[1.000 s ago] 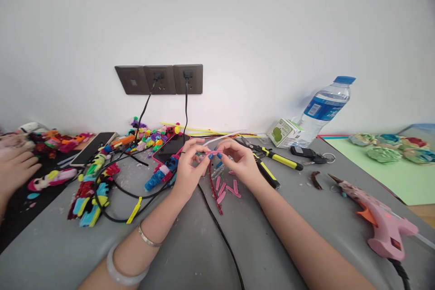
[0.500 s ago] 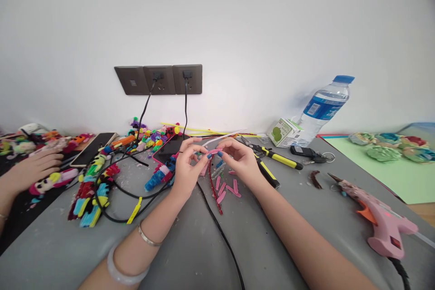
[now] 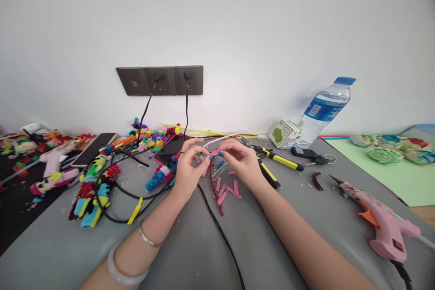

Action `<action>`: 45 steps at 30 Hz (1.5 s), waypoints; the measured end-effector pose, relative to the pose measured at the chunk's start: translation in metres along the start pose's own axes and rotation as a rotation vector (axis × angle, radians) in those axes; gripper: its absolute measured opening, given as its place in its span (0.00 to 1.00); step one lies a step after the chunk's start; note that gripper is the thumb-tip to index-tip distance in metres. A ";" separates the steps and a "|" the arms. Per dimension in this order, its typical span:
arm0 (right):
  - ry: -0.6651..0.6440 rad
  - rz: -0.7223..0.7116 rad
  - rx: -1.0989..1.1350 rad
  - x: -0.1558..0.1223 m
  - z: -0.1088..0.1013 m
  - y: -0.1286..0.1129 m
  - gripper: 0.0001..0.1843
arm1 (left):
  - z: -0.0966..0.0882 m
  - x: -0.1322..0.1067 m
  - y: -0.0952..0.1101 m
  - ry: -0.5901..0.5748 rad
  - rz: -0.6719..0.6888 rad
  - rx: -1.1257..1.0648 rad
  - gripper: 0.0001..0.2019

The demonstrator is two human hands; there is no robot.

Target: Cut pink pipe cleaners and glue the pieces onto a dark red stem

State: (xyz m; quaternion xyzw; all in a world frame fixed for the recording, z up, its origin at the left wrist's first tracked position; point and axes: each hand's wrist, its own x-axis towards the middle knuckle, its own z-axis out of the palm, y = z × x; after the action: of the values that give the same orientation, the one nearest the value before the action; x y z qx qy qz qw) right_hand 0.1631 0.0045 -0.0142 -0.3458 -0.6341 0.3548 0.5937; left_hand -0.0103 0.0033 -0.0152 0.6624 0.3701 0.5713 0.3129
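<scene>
Between the fingertips of my left hand [image 3: 189, 167] and my right hand [image 3: 240, 159] is a short pink pipe cleaner piece [image 3: 215, 152]. Both hands pinch it, one at each end, above the table. Below them lie several loose pink pipe cleaner pieces [image 3: 222, 189] and a red glittery pipe cleaner [image 3: 215, 186]. Pliers with yellow and black handles [image 3: 282, 159] rest just beyond my right hand. Left of my left hand is a blue and pink fuzzy figure [image 3: 161, 174]. My fingers partly hide the held piece.
Black cables [image 3: 224, 231] loop across the grey table. A pink glue gun [image 3: 380, 226] lies at right, near keys [image 3: 309, 154], a green-white box [image 3: 283, 133] and a water bottle [image 3: 324, 111]. Colourful pipe cleaner figures [image 3: 91, 190] and a phone [image 3: 94, 150] lie left.
The other person's hand at the far left has left the view, uncovering a pink fuzzy figure. My hands keep pinching the pink piece, which tilts slightly more.
</scene>
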 end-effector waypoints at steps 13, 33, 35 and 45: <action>-0.018 -0.029 -0.029 0.000 0.001 -0.004 0.08 | 0.002 -0.002 0.001 -0.083 -0.040 -0.064 0.06; -0.028 -0.038 -0.086 -0.001 0.003 -0.008 0.11 | -0.001 -0.001 0.000 -0.008 0.059 0.025 0.05; -0.020 -0.028 -0.081 -0.001 0.003 -0.009 0.11 | -0.001 0.000 0.000 0.002 0.066 0.046 0.05; -0.013 0.004 -0.071 0.000 0.003 -0.009 0.14 | -0.002 -0.001 0.000 0.010 0.075 0.061 0.05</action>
State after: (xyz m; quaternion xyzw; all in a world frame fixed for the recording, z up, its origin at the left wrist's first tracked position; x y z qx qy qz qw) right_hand 0.1599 -0.0002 -0.0063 -0.3654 -0.6495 0.3355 0.5763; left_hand -0.0118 0.0026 -0.0153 0.6823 0.3636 0.5744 0.2689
